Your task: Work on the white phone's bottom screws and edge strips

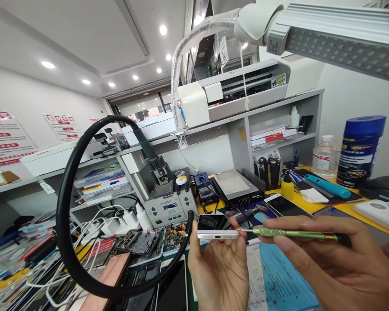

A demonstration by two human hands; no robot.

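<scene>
My left hand is closed around a smartphone, its silver bottom edge with the charging port and speaker holes facing me. Part of the dark screen shows above that edge. In my right hand is a slim green screwdriver, held level between thumb and fingers. Its thin shaft points left, and the tip lies close to the right end of the phone's bottom edge, by my left fingertips. Whether the tip touches the phone I cannot tell.
A thick black hose loops at the left, from a grey rework station. Several phones and parts trays lie below it. On the right stand a blue spray can, a clear bottle and a yellow bottle. A lamp hangs overhead.
</scene>
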